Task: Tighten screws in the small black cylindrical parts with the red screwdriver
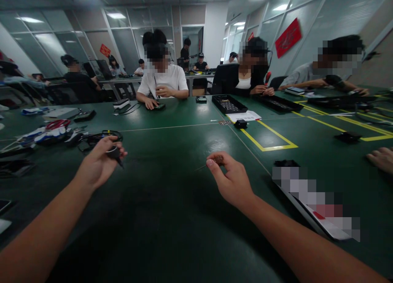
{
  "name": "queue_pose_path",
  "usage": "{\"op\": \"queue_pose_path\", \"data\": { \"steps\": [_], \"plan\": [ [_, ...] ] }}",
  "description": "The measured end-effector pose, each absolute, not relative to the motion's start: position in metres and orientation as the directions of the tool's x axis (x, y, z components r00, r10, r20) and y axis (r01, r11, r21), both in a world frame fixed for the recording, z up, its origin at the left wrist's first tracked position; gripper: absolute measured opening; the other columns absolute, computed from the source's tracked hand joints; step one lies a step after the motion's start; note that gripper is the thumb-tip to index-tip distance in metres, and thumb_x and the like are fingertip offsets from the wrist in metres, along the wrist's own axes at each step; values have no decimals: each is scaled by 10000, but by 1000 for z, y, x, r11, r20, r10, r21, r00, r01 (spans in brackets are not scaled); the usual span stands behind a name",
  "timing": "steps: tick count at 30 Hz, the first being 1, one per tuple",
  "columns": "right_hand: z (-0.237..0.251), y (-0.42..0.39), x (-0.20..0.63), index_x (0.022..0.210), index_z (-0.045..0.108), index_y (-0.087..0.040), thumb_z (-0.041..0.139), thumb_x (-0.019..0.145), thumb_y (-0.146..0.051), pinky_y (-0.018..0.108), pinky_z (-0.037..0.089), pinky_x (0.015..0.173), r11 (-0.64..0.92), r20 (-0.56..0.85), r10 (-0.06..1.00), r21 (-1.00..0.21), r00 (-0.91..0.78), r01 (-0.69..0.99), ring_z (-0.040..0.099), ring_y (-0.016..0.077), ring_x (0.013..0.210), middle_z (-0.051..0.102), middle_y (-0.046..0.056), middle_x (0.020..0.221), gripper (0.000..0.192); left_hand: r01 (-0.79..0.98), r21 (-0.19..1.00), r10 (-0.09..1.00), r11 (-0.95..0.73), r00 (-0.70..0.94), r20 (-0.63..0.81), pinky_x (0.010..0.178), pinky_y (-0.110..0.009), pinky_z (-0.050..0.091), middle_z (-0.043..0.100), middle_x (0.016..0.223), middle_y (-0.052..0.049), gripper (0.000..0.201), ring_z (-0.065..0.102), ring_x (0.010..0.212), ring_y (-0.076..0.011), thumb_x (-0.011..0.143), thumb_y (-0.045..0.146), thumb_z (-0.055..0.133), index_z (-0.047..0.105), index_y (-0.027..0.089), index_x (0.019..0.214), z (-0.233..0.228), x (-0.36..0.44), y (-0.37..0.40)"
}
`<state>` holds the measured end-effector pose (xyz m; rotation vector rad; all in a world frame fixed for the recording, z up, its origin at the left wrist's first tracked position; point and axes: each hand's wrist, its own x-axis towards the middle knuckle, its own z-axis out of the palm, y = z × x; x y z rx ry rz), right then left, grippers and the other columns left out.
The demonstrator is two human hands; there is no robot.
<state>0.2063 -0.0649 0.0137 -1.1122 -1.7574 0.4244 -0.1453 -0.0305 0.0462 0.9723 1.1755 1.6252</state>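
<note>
My left hand [100, 162] is raised over the green table, its fingers closed around a small black object [114, 153] with a rounded end and a narrow tip pointing down to the right. Its exact kind does not show. To the right, my right hand [231, 176] pinches a small tool [218, 160] with a brown handle. The tool's thin metal shaft points left, toward my left hand, with a gap of table between them. My fingers cover part of both objects.
On the green table [147, 225], gloves and cables [55, 131] lie at left. A partly blurred long white-and-black item [307, 205] lies right. Ahead are a black parts tray [229, 104], a small black block [240, 124] and yellow tape [276, 147]. Several people sit opposite; another person's hand [380, 159] rests at right.
</note>
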Motion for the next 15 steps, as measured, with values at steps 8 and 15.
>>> {"op": "queue_pose_path", "data": {
  "steps": [8, 15],
  "plan": [
    [19, -67, 207, 875, 661, -213, 563, 989, -414, 268, 435, 585, 482, 514, 853, -716, -86, 505, 619, 153, 619, 648, -12, 680, 251, 175, 963, 968, -205, 182, 173, 961, -410, 531, 632, 1096, -44, 507, 683, 1016, -203, 737, 104, 731, 511, 208, 1182, 15, -52, -23],
    [20, -71, 205, 767, 602, -219, 613, 963, -397, 257, 388, 537, 506, 533, 840, -706, -98, 495, 539, 124, 543, 572, -40, 605, 265, 346, 799, 843, -492, 417, 339, 1086, -478, 471, 713, 1213, -77, 352, 655, 1162, -247, 838, 130, 727, 698, 223, 1176, -13, -1, -21]
  ]
}}
